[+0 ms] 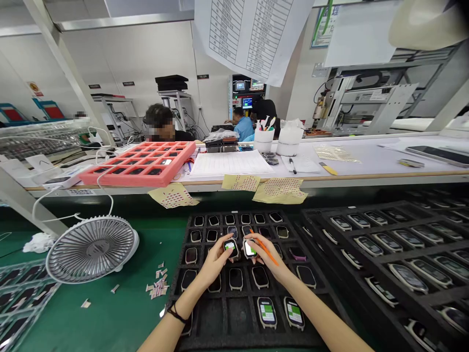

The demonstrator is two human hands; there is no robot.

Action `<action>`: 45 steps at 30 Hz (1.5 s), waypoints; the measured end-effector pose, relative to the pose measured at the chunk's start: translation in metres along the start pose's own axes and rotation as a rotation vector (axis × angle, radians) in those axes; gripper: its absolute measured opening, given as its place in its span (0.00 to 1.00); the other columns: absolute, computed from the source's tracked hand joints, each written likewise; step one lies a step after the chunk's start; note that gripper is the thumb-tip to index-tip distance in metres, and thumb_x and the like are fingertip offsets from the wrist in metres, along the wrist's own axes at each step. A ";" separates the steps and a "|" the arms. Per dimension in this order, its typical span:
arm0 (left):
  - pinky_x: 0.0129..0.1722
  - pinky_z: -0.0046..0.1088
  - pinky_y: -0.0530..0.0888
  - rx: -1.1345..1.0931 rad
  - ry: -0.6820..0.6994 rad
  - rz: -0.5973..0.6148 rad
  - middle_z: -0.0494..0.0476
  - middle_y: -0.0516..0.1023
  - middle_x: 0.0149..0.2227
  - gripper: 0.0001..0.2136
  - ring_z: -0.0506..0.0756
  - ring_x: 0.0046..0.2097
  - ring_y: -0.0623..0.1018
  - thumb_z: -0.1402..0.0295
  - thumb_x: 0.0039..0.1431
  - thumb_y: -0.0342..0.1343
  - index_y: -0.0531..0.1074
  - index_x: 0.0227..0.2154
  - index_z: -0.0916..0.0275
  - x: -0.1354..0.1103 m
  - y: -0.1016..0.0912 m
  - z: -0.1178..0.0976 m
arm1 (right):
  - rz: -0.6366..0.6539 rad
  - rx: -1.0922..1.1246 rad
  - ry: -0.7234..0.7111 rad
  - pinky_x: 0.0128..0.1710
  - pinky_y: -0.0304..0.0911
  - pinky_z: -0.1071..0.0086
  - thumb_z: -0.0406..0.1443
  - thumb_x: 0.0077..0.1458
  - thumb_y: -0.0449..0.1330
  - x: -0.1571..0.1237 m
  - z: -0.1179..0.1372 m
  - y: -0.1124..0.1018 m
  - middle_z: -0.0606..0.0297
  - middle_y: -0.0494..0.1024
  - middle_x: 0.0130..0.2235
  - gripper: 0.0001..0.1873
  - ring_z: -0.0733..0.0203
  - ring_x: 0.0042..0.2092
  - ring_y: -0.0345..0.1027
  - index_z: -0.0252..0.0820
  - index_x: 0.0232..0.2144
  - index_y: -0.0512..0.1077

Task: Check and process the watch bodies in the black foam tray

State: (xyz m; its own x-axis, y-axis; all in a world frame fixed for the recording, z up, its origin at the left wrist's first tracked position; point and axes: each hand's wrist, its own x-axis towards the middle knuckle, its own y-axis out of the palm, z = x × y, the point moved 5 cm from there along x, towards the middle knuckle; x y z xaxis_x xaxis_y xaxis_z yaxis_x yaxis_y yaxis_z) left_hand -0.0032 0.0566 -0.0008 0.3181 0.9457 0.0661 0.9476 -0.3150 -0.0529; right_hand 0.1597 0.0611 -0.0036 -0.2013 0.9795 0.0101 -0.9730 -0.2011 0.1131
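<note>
Left hand (217, 258) grips a pale-cased watch (230, 248) lit green-and-white, while at its three o'clock right hand (270, 258) clasps a whiter-lit watch (250, 249) and orange stick (266, 249)!

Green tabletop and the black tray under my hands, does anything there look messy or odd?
Yes. Small pale scraps lie loosely heaped on the green tabletop, left of the black tray, with two apart nearer the fan, like litter. In the tray, one purple-edged watch looks tilted, unlike those around it.
</note>
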 end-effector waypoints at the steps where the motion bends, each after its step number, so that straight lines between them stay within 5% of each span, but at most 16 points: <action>1: 0.28 0.25 0.65 -0.008 0.007 0.004 0.58 0.72 0.40 0.28 0.50 0.30 0.68 0.52 0.55 0.54 0.63 0.55 0.62 0.000 0.000 0.000 | 0.000 0.001 0.003 0.17 0.51 0.74 0.48 0.50 0.61 0.000 0.000 0.000 0.67 0.72 0.27 0.18 0.68 0.21 0.61 0.43 0.37 0.69; 23: 0.34 0.28 0.69 -0.001 -0.022 0.058 0.59 0.72 0.43 0.28 0.52 0.34 0.70 0.53 0.55 0.55 0.61 0.55 0.63 0.000 0.004 0.005 | 0.118 -0.011 -0.113 0.24 0.61 0.71 0.46 0.48 0.64 0.004 -0.007 0.006 0.69 0.66 0.29 0.23 0.66 0.25 0.62 0.45 0.44 0.67; 36: 0.34 0.29 0.69 0.030 -0.027 0.065 0.56 0.73 0.38 0.26 0.53 0.35 0.72 0.54 0.57 0.54 0.63 0.55 0.61 -0.001 0.004 0.004 | 0.088 0.012 -0.059 0.15 0.47 0.76 0.48 0.48 0.63 0.005 -0.010 0.003 0.67 0.68 0.32 0.24 0.68 0.23 0.63 0.44 0.44 0.65; 45: 0.35 0.30 0.70 0.057 -0.015 0.056 0.56 0.73 0.35 0.26 0.54 0.34 0.72 0.53 0.57 0.54 0.64 0.55 0.62 -0.001 0.003 0.002 | 0.076 0.007 -0.048 0.16 0.47 0.76 0.48 0.48 0.63 0.003 -0.007 0.005 0.69 0.67 0.29 0.22 0.69 0.23 0.62 0.44 0.42 0.66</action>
State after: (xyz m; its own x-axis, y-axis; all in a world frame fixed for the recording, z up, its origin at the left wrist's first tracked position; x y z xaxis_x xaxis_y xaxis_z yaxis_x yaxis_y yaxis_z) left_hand -0.0006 0.0544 -0.0034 0.3699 0.9279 0.0468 0.9249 -0.3630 -0.1127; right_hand 0.1535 0.0628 -0.0100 -0.2689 0.9609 0.0665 -0.9542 -0.2752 0.1173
